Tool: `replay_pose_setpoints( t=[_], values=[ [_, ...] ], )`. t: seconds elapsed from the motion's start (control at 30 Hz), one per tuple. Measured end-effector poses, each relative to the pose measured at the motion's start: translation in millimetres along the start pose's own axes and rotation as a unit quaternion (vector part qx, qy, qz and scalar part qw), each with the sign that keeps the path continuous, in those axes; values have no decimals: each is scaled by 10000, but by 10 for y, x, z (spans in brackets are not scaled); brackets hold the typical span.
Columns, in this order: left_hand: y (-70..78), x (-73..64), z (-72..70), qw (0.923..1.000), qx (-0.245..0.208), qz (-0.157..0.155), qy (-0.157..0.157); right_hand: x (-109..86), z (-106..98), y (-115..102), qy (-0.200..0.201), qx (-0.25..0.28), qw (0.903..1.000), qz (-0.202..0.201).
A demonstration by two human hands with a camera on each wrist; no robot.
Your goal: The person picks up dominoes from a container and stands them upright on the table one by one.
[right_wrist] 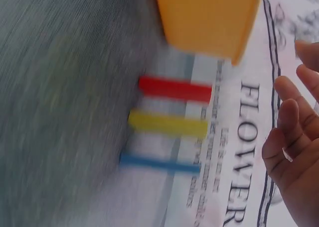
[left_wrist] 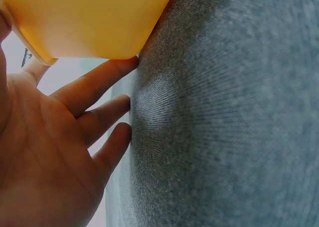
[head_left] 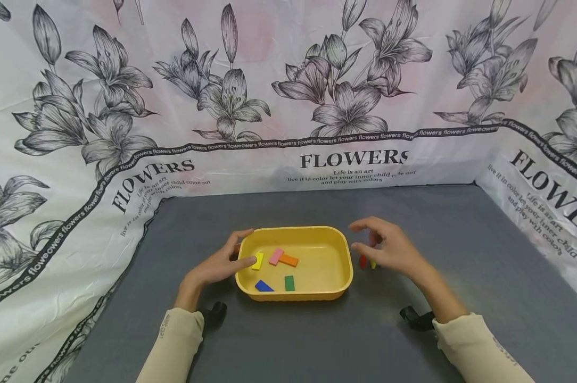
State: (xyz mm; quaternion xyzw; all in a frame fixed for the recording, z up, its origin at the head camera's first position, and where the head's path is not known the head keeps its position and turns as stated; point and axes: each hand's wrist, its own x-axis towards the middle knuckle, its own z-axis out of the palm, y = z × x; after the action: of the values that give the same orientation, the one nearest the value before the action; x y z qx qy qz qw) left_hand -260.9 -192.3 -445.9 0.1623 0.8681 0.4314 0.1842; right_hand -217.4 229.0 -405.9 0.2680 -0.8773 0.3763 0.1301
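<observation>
A yellow plastic tray [head_left: 317, 266] holds several small flat coloured blocks. My left hand [head_left: 221, 263] grips its left end, with the thumb over the rim beside a yellow block [head_left: 257, 261]; in the left wrist view, spread fingers [left_wrist: 94, 87] reach the tray's outer wall [left_wrist: 89, 23]. Just right of the tray, my right hand [head_left: 389, 247] hovers with bent, parted fingers and nothing between them. Below it, red [right_wrist: 174, 89], yellow [right_wrist: 168, 123] and blue blocks [right_wrist: 159, 164] stand upright in a row, blurred in the right wrist view. The head view partly hides them.
Inside the tray lie a pink block [head_left: 276, 257], an orange block [head_left: 289, 260], a blue block [head_left: 264, 286] and a green block [head_left: 289, 283]. A dark grey surface [head_left: 312, 340] lies beneath everything. Flower-printed cloth [head_left: 250, 175] rises at the back and both sides.
</observation>
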Motion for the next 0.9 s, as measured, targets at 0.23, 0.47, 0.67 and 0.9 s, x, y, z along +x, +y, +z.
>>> replay_pose_setpoints(
  t=[0.23, 0.47, 0.67, 0.9],
  values=[
    [-25, 6, 14, 10000, 35, -78, 45, 157, 267, -163, -263, -260, 9981, -491],
    [0, 10, -1, 10000, 9, -30, 70, 300, 539, -285, -683, -668, 9926, -750],
    [6, 13, -8, 10000, 12, 18, 47, 398, 750, -368, -920, -1108, 9864, -791],
    [1, 2, -8, 10000, 19, -2, 60, 496, 982, -480, -1223, -1425, 9822, -27]
  ],
)
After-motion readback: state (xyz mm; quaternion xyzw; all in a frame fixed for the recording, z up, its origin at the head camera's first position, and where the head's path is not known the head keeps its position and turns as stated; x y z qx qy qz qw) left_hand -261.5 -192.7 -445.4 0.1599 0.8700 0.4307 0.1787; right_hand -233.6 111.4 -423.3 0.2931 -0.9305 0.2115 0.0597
